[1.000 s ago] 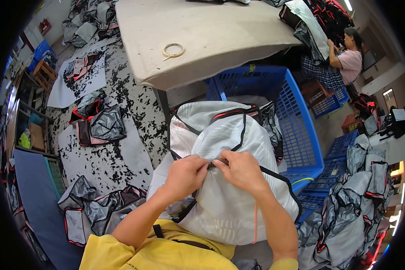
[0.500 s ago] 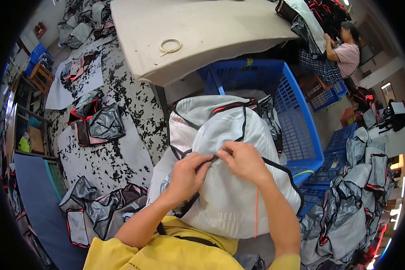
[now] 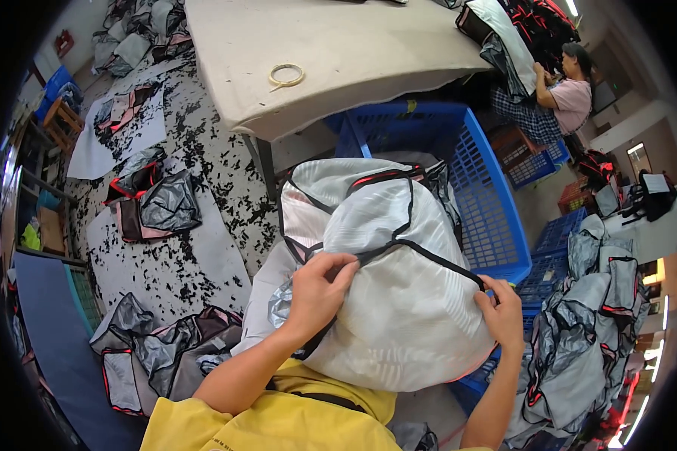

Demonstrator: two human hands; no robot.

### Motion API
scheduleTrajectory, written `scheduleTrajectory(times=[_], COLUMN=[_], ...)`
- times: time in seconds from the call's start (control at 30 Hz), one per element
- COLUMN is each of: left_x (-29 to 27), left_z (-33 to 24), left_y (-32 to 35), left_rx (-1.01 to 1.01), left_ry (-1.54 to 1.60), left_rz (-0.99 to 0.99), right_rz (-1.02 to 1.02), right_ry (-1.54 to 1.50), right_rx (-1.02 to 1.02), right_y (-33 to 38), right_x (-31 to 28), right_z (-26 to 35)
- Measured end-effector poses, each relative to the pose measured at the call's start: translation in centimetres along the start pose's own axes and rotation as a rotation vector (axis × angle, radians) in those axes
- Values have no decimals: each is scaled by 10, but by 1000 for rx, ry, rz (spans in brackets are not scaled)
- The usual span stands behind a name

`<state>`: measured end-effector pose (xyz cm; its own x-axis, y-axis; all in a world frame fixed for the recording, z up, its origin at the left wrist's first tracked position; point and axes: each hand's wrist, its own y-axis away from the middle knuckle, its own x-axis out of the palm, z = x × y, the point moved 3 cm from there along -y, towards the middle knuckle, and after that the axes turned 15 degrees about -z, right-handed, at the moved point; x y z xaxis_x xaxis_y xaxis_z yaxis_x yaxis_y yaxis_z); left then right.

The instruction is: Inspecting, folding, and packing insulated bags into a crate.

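Observation:
A bulging white mesh fabric piece point(image 3: 387, 293) with black piping and a thin red trim lies in my lap. My left hand point(image 3: 316, 293) pinches the black piping at its left side. My right hand point(image 3: 502, 312) grips the same black edge at the piece's right side, so the piping runs taut between the two hands. Both forearms come up from my yellow shirt point(image 3: 278, 421).
A blue plastic crate point(image 3: 466, 180) stands right behind the fabric. A beige table point(image 3: 353, 52) with a tape ring point(image 3: 286, 74) is beyond it. Grey fabric pieces lie on the speckled floor point(image 3: 195, 173) at left and pile at right point(image 3: 587, 331). Another person point(image 3: 560, 94) sits at the far right.
My hands were close together at the middle of the piece. Now the right hand has slid out along the black piping to the right edge, while the left stays put.

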<state>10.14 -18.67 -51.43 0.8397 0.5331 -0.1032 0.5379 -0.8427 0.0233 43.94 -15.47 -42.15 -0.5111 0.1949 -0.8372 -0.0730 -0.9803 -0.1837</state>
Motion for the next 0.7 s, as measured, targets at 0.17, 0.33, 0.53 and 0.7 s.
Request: scheduleTrajectory(times=[0.17, 0.33, 0.53, 0.7], left_x=[19, 17, 11, 3], left_z=[-15, -9, 1, -5], left_y=[-21, -14, -9, 1], left_rx=[-109, -94, -302, -318], left_ry=[-105, -162, 9, 66], left_rz=[240, 205, 254, 312], right_rz=[-87, -60, -17, -44], right_ry=[-152, -173, -143, -228], right_rx=[78, 82, 117, 156], right_y=[26, 22, 20, 28], right_x=[13, 11, 10, 17], right_z=[-46, -38, -34, -44])
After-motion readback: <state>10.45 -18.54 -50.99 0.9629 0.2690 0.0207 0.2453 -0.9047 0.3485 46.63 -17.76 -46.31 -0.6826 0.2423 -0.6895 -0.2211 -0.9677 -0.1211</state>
